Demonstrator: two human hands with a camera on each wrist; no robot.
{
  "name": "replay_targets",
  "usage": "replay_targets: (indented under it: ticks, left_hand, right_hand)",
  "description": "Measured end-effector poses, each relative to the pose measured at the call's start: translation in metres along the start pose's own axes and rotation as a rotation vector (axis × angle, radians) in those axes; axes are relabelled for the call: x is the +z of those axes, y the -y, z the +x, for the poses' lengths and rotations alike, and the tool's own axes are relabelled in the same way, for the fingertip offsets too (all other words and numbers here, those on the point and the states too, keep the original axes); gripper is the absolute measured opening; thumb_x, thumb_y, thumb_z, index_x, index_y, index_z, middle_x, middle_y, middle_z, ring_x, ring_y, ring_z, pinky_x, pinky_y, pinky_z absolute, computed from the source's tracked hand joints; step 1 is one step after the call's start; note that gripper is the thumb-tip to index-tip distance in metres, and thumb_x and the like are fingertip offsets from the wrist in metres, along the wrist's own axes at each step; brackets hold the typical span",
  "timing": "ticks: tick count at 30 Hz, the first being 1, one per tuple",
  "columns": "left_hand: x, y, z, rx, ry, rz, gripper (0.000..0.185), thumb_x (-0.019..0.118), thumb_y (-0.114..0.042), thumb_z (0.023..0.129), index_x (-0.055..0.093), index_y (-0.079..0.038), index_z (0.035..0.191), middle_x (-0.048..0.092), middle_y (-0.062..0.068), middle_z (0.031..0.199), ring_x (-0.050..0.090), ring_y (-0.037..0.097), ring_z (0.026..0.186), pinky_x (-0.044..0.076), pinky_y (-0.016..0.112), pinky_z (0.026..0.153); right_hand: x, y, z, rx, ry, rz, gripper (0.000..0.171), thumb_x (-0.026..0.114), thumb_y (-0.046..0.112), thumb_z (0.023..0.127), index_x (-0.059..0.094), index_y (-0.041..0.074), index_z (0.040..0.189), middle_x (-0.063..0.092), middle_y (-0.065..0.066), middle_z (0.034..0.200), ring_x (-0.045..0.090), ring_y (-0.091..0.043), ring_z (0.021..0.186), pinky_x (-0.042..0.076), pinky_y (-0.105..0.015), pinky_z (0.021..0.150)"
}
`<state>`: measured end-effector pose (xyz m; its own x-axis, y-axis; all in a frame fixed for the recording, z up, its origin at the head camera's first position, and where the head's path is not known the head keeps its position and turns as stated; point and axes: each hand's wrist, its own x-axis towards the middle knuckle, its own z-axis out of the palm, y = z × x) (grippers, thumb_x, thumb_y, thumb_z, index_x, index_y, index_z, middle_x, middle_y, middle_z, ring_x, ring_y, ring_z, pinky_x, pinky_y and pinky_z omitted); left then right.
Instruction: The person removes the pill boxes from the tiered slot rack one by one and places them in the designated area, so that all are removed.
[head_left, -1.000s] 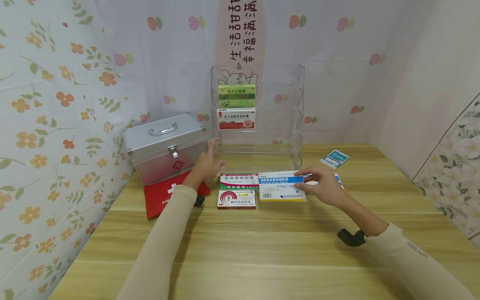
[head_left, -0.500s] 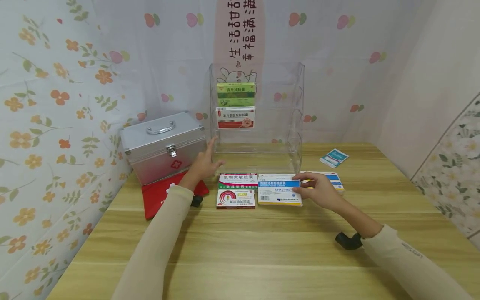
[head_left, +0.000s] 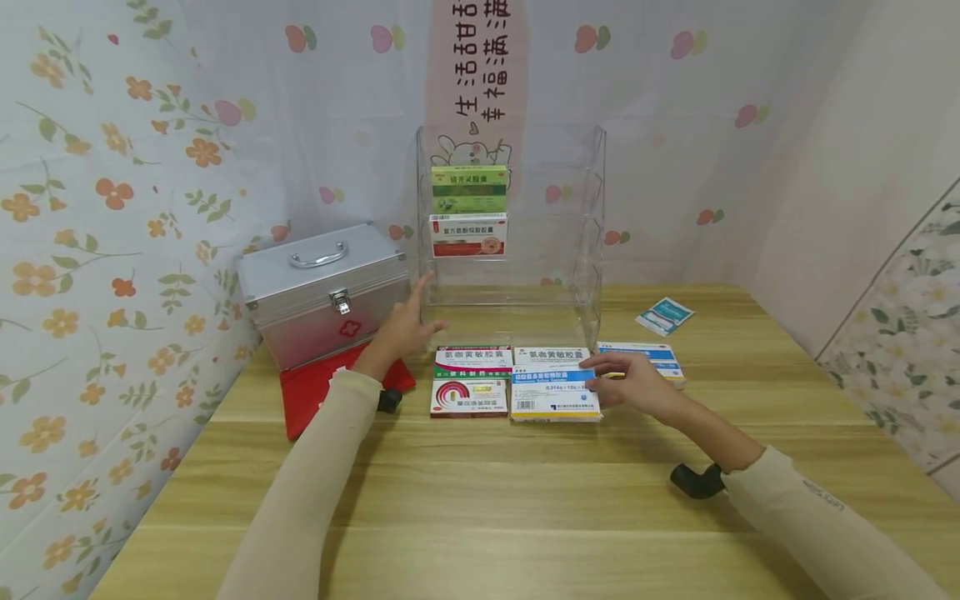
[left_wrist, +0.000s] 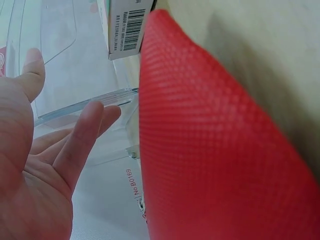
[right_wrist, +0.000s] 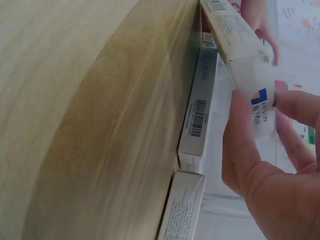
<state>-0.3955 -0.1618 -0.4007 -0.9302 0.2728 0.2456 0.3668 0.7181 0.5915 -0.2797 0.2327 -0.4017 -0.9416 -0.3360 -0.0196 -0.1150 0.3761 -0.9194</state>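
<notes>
My right hand [head_left: 637, 387] pinches a white and blue medicine box [head_left: 553, 397] by its right end, thumb on one face and fingers on the other. In the right wrist view the held box [right_wrist: 252, 82] is tilted above other boxes. Behind it shows the top of another white medicine box [head_left: 549, 354]. My left hand [head_left: 405, 329] has its fingers extended beside the lower left side of the clear acrylic rack [head_left: 517, 302]; whether it touches the rack I cannot tell. A pink, green and white box [head_left: 472, 363] and a red and white box [head_left: 468, 400] lie near it.
On the rack stand a green box [head_left: 469, 190] and a white and red box [head_left: 469, 236]. At left are a silver first-aid case [head_left: 322, 287] and a red pouch [head_left: 303, 392]. Another blue and white box [head_left: 645, 358] and a sachet [head_left: 666, 315] lie at right.
The held box has come down a little toward me, uncovering the top of the white box behind it. My left hand has stayed by the rack's side.
</notes>
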Motion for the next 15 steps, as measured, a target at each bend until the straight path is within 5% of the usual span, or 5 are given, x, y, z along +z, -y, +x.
replay_targets:
  ticks: [3, 8, 15]
  left_hand:
    - [-0.0003, 0.0012, -0.0010, 0.005, 0.002, -0.005, 0.097, 0.075, -0.030, 0.090, 0.005, -0.041, 0.156, 0.058, 0.034, 0.120, 0.065, 0.044, 0.095, 0.051, 0.061, 0.083]
    - [-0.0001, 0.0043, -0.0025, 0.017, 0.005, 0.003, 0.096, 0.076, -0.029, 0.089, 0.008, -0.040, 0.156, 0.056, 0.036, 0.124, 0.058, 0.052, 0.111, 0.046, 0.065, 0.089]
    - [-0.0004, 0.0038, 0.0006, 0.031, -0.010, 0.012, 0.094, 0.076, -0.028, 0.089, 0.011, -0.036, 0.156, 0.063, 0.028, 0.091, 0.065, 0.043, 0.085, 0.053, 0.057, 0.074]
  right_hand:
    - [-0.0001, -0.0007, -0.0011, 0.011, 0.006, -0.004, 0.038, 0.068, 0.008, 0.093, 0.060, -0.005, 0.128, 0.058, -0.027, 0.125, 0.065, -0.025, 0.100, 0.059, -0.041, 0.073]
    - [0.0002, -0.0025, -0.0019, 0.021, 0.024, -0.020, 0.037, 0.065, 0.008, 0.094, 0.060, -0.005, 0.128, 0.058, -0.028, 0.127, 0.066, -0.027, 0.100, 0.059, -0.043, 0.075]
    - [-0.0018, -0.0021, -0.0035, 0.024, 0.034, -0.016, 0.039, 0.066, 0.010, 0.094, 0.059, -0.006, 0.130, 0.058, -0.029, 0.128, 0.067, -0.026, 0.096, 0.059, -0.042, 0.072]
